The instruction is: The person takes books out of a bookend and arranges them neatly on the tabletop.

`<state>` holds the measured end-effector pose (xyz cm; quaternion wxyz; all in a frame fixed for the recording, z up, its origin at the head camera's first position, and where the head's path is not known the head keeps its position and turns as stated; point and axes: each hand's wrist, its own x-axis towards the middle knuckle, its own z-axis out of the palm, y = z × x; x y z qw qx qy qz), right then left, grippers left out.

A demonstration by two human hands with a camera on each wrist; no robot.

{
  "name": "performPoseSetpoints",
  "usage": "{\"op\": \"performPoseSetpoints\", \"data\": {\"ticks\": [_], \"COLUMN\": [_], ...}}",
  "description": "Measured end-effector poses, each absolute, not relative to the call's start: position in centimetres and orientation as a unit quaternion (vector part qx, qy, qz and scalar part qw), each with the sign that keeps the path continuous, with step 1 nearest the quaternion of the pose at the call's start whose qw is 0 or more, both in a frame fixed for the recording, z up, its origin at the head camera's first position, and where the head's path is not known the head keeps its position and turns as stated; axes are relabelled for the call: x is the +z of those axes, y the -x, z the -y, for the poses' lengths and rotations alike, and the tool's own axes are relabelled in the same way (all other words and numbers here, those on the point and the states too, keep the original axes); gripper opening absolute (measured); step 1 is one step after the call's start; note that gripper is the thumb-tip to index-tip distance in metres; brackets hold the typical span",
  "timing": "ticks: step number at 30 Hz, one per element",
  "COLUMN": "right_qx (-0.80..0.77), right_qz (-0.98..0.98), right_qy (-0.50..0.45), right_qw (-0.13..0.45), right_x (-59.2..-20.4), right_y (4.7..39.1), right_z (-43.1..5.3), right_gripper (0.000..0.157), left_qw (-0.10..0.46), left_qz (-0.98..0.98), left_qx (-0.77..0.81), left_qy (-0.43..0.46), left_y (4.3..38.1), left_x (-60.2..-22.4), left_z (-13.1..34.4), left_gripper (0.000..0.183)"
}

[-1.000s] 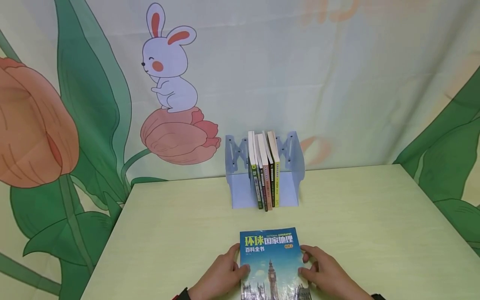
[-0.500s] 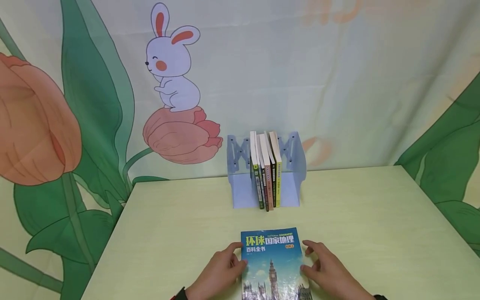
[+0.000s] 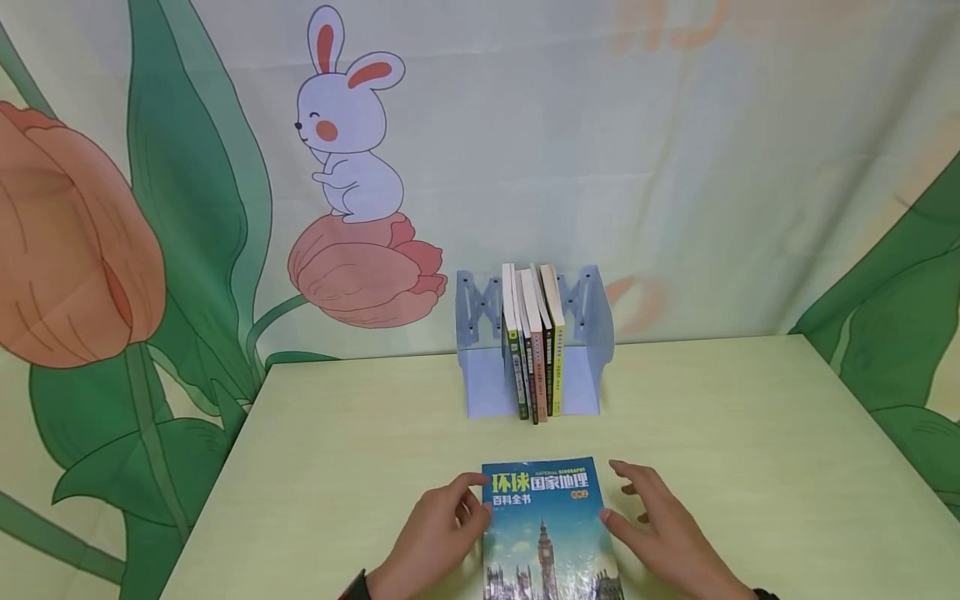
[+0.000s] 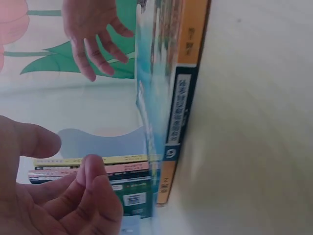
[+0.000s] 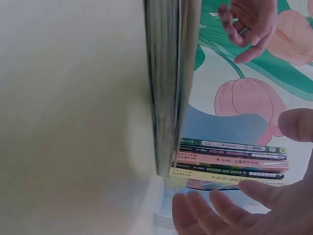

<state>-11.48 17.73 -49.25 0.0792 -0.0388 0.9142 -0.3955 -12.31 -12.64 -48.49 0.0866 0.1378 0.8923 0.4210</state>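
Your left hand [image 3: 431,533] and right hand [image 3: 671,533] are bare. On the left you wear a black band [image 3: 358,587] with a thin red edge [image 3: 344,595], on the right a second black band [image 3: 765,594], too cropped to tell strap from cuff.

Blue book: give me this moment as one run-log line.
blue book: flat on table; left hand: by left edge, not gripping; right hand: by right edge, not gripping

The book [image 3: 543,521] is showing glossy paper, its page edges [image 5: 164,73] looking matt and finely layered. The rack [image 3: 486,383] is looking smooth (metal or plastic, hard to tell). The backdrop [image 3: 540,142] is appearing as matt, creased cloth; the tabletop [image 3: 352,450] is looking smooth.
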Motion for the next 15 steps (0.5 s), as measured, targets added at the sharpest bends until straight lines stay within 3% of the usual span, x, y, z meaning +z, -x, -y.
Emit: {"op": "performPoseSetpoints", "data": {"ticks": [8, 15], "right_qx": [-0.369, -0.357], "right_qz": [-0.926, -0.926], "right_qy": [0.085, 0.115], "right_qw": [0.007, -0.033], "right_x": [-48.9, -48.5], "right_y": [11.3, 11.4], "right_z": [-17.8, -17.8], "right_gripper": [0.063, 0.063], "left_qw": [0.02, -0.024], "left_qz": [-0.921, -0.932], "left_qx": [0.367, 0.334], "left_qy": [-0.128, -0.137], "left_y": [12.1, 11.6], "left_x": [-47.4, -46.8], "left_z": [12.0, 11.5], "left_gripper": [0.038, 0.056]}}
